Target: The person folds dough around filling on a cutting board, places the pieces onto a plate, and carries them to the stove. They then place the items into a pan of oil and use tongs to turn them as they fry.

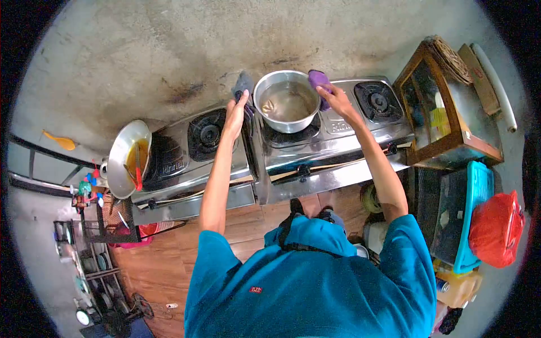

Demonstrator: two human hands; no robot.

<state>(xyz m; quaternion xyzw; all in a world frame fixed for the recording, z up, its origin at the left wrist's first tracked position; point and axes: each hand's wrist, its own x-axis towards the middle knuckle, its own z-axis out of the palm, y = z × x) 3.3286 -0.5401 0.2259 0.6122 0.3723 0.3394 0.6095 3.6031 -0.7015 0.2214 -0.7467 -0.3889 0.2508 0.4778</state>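
Two hands with cloths at a metal pot on the gas stoves.
The right stove [360,130] carries the pot [287,104], liquid inside, over its left burner [290,138]; a wok [118,160] sits far left. The right hand's [337,101] grip is closed on a purple cloth [319,81] against the rim, the left hand's [236,115] on a dark cloth [243,83] beside it.

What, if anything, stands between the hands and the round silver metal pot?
Only cloth: the left hand has a dark grey cloth beside the round silver metal pot; the right hand has a purple cloth at its other side. Nothing else visible intervenes.
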